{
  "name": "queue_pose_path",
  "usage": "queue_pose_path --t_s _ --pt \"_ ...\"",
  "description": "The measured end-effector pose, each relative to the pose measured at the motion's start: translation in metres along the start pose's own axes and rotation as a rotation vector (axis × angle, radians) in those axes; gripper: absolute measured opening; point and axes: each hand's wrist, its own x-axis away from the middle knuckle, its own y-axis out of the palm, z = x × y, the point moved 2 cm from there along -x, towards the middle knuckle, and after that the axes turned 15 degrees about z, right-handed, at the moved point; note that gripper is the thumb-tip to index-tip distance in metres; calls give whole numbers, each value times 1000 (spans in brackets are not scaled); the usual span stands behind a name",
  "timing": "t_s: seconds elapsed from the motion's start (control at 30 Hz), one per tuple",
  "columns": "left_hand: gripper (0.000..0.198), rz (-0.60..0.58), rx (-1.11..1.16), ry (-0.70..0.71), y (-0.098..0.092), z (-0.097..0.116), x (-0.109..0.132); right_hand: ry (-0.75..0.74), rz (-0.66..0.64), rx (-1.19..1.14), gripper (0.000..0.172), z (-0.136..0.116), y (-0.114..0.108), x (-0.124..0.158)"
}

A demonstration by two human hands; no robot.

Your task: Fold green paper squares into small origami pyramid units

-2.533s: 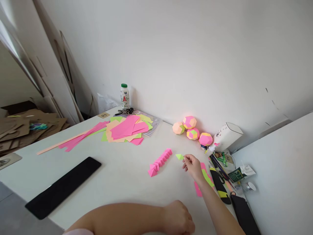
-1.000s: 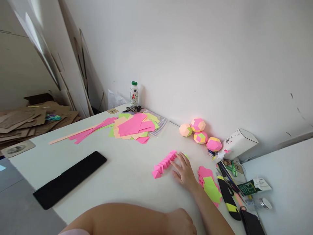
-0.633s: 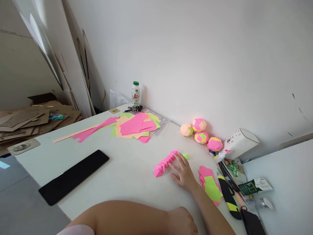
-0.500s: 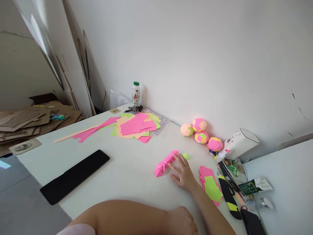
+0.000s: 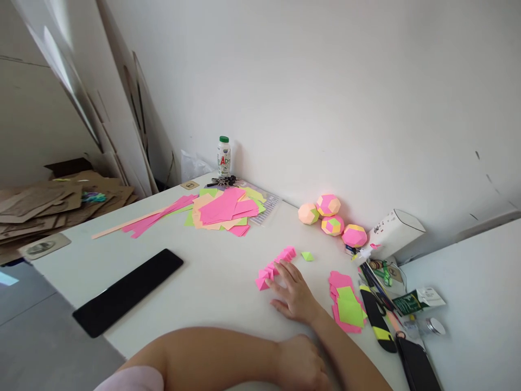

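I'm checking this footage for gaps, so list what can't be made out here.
- Head view: part of the pink row, hidden by the right hand.
- Head view: what the left hand may hold, hidden by the curled hand itself, low in the picture.
- Head view: the near end of the black case, cut off by the bottom edge.
- Head view: the bottle's fine print, too small.

Ahead of the right hand (image 5: pixel 296 293) and off to its left, a white bottle (image 5: pixel 223 158) bears the letters "AD", the A in red; a smaller mark just after them cannot be made out, nor can the fine print around them. Right of that hand, print on the green-and-white packet (image 5: pixel 419 300) and dark marks on the white container (image 5: pixel 395 234) are too small to read.
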Motion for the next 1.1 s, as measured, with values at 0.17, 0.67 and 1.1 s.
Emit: queue_pose_path --t_s 0.17,0.67,1.1 --pt "17 5 -4 -2 3 2 0 71 86 139 38 -6 -2 11" --pt "23 -41 20 -33 0 3 1 633 131 532 39 -1 -72 140" --pt "33 -26 113 -58 -2 0 2 631 119 533 41 3 -64 144"
